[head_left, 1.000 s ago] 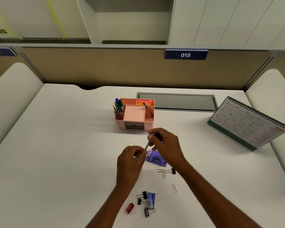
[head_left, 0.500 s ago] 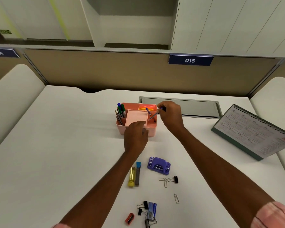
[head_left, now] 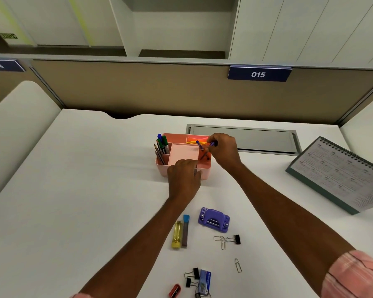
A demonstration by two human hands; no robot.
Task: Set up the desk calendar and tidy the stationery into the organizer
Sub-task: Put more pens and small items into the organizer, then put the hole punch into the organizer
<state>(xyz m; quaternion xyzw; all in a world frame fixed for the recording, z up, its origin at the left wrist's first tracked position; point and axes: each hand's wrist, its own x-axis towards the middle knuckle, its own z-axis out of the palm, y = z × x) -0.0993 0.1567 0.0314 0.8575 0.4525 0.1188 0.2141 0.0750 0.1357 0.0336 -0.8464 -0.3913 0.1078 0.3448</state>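
A pink organizer (head_left: 162, 168) stands mid-desk with pens and pencils (head_left: 162, 147) upright in its left compartment. My right hand (head_left: 223, 151) pinches a purple-capped pen (head_left: 211, 145) over the organizer's right compartment, where another pen leans. My left hand (head_left: 184, 177) rests on the organizer's front rim, fingers curled over the edge. The desk calendar (head_left: 340, 175) stands tilted at the right. Nearer me lie a purple hole punch (head_left: 213, 218), a yellow lead case (head_left: 177, 234), a blue-capped lead tube (head_left: 185, 230), paper clips (head_left: 222, 241) and binder clips (head_left: 235, 239).
A grey cable hatch (head_left: 265, 138) is set into the desk behind the organizer. A beige partition with a "015" sign (head_left: 258, 74) closes off the back. Near the front edge lie a red sharpener (head_left: 174, 291), a blue staple box (head_left: 204, 280) and more binder clips (head_left: 191, 276).
Both hands moved from above the hole punch forward to the organizer. The right hand carried the pen to the right compartment; the left hand settled on the front rim, uncovering the lead cases.
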